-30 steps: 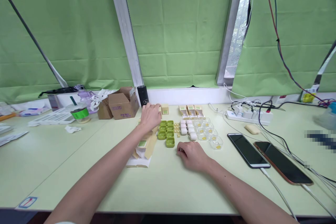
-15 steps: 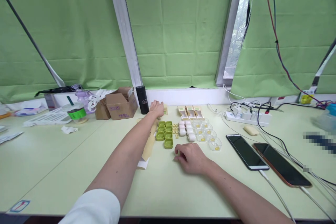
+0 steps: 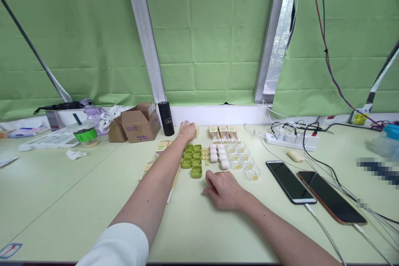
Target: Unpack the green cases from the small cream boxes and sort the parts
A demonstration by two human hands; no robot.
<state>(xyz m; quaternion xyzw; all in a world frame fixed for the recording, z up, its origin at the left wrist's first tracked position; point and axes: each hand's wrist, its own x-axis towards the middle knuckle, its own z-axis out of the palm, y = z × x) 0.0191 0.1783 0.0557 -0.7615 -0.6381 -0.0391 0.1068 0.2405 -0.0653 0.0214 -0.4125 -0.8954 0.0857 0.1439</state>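
Note:
My left hand [image 3: 187,130] reaches to the back of the table, its fingers curled over a small cream cardboard carton [image 3: 196,132], mostly hidden behind the hand. My right hand [image 3: 227,190] rests on the table near the front, fingers curled in, with nothing visible in them. Between the hands lie several green square trays [image 3: 196,171], small yellow tags [image 3: 205,154], pale pink rounded blocks [image 3: 224,164] and clear plastic cups [image 3: 252,172] in columns. Under and beside my left forearm are more cream cardboard cartons [image 3: 162,146], partly hidden.
Three open cartons [image 3: 224,134] stand at the back. A black tumbler [image 3: 166,119] and a brown cardboard box [image 3: 141,124] stand left of my left hand. Two phones [image 3: 291,182] with cables lie at right, near a white power strip [image 3: 291,141]. A drink cup [image 3: 86,134] stands at left.
The view has shifted slightly. My left hand stays at the back carton, less of which shows, while more cartons show left of the forearm. My right hand is about where it was.

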